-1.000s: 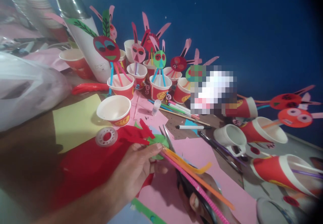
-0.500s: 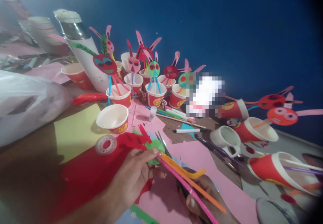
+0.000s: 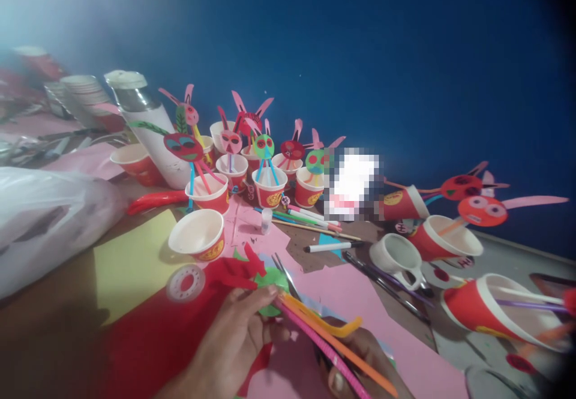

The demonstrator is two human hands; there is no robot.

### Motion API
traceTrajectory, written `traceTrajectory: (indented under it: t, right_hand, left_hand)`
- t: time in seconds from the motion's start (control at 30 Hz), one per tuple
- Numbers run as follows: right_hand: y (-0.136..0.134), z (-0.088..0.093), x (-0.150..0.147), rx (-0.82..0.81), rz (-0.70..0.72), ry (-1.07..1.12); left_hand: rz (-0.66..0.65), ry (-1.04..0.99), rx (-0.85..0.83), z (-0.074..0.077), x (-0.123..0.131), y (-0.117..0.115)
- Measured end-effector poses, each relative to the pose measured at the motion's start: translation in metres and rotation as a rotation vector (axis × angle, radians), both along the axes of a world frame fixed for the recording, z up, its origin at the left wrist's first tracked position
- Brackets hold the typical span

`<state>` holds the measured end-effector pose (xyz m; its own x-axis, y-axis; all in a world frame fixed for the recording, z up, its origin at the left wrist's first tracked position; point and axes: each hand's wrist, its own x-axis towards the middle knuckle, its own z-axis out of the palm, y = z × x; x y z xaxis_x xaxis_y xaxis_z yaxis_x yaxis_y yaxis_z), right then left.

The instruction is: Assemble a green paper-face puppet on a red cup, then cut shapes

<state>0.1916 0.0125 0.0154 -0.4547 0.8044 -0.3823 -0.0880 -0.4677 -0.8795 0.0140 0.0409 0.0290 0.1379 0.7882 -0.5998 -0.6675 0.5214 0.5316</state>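
L hand [image 3: 240, 330] grips green ppr [image 3: 272, 278] w/ straws [image 3: 317, 340]; R hand [image 3: 371, 351], scissors [image 3: 288, 275].

green disc [image 3: 273, 275]: matt paper. pink straw [image 3: 324, 351]: plastic, ribbed, slightly shiny. orange straw [image 3: 348, 351]: plastic, smooth. scissor blades [image 3: 287, 273]: bare metal, soft sheen. red sheet [image 3: 162, 327]: smooth paper. yellow sheet [image 3: 130, 261]: matt paper. bag [image 3: 54, 225]: thin plastic, crinkled, glossy. mug [image 3: 390, 261]: glazed-looking ceramic. flask collar [image 3: 134, 99]: shiny metal; flask body [image 3: 155, 147]: smooth. worktop [image 3: 315, 257]: dull, wood-like.
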Motion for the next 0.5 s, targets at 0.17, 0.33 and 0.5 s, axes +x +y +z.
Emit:
traceTrajectory:
  t: [0.17,0.33,0.5]
  right_hand:
    - [0.001,-0.005,-0.001,0.024,0.009,-0.019]
    - [0.001,-0.004,0.004,0.051,-0.028,-0.064]
    - [0.02,0.028,0.026,0.318,0.114,-0.528]
  left_hand:
    - [0.021,0.01,-0.003,-0.001,0.001,-0.001]
    - [0.013,0.018,0.001,-0.003,-0.001,-0.002]
    - [0.0,0.003,0.055,-0.002,-0.002,-0.001]
